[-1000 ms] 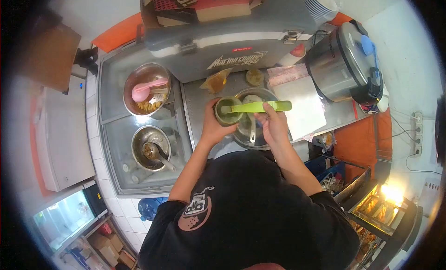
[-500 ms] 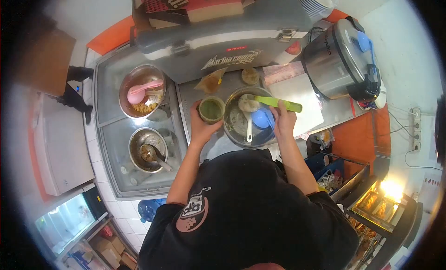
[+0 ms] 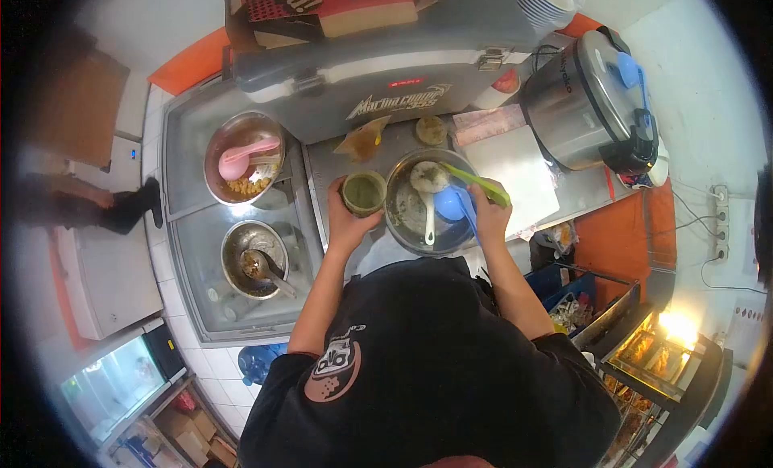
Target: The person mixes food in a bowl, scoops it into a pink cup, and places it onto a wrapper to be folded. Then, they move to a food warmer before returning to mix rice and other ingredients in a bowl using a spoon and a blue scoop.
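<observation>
My left hand point(image 3: 348, 223) is wrapped around the side of a round tub point(image 3: 363, 193) with dull green contents. It is held just left of a metal bowl point(image 3: 396, 226). My right hand point(image 3: 489, 217) grips a long, flat green utensil point(image 3: 483, 186) whose far end slants over the bowl's right rim. Inside the bowl lie a white-handled spoon point(image 3: 429, 223) with a whitish, food-covered head and a blue ladle point(image 3: 451, 204). The blue handle runs out beside my right fingers. Behind the bowl sit a small round tub point(image 3: 431, 130) and a bag of brown food point(image 3: 363, 141).
Left, on a glass-topped freezer point(image 3: 189, 263), are a bowl point(image 3: 212, 177) with a pink scoop and another bowl point(image 3: 233, 275) with a ladle. A grey cooler box point(image 3: 322, 114) stands behind. White paper point(image 3: 515, 174) and a rice cooker point(image 3: 568, 106) are right. Someone's shoe point(image 3: 133, 210) shows left.
The green utensil has swung from nearly level to a steep slant, its far end staying near the bowl's rim. At the left, the other person's foot has moved down. My left hand keeps the tub.
</observation>
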A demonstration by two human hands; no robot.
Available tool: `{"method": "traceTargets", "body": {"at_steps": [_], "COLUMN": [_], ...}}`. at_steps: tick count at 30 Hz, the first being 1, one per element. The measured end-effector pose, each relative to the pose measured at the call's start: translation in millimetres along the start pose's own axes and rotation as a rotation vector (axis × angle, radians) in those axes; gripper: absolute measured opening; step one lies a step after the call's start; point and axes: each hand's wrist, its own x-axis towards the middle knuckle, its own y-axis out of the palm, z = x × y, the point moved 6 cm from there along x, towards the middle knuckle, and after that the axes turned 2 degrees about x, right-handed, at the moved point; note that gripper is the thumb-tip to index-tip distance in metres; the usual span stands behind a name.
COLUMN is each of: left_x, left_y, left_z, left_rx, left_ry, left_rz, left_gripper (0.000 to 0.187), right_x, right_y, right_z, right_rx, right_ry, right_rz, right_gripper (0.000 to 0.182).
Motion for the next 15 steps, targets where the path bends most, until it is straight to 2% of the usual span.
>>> {"method": "traceTargets", "body": {"at_steps": [2, 5, 15], "left_x": [-1, 1, 2], "left_y": [3, 5, 5], "left_z": [3, 14, 16], "left_rx": [-0.054, -0.079, -0.002], "left_ry": [-0.025, -0.041, 0.009], "left_rz": [0.014, 0.018, 0.012], "left_gripper": [0.087, 0.087, 0.086], "right_x": [-3, -12, -8], "right_y": [-2, 0, 32], "right_z": [-4, 5, 6], "right_rx": [-0.127, -0.153, -0.163], "right_ry": [-0.061, -0.164, -0.148], "right_rz": [0.042, 0.008, 0.094], "right_gripper": [0.015, 0.013, 0.016]}}
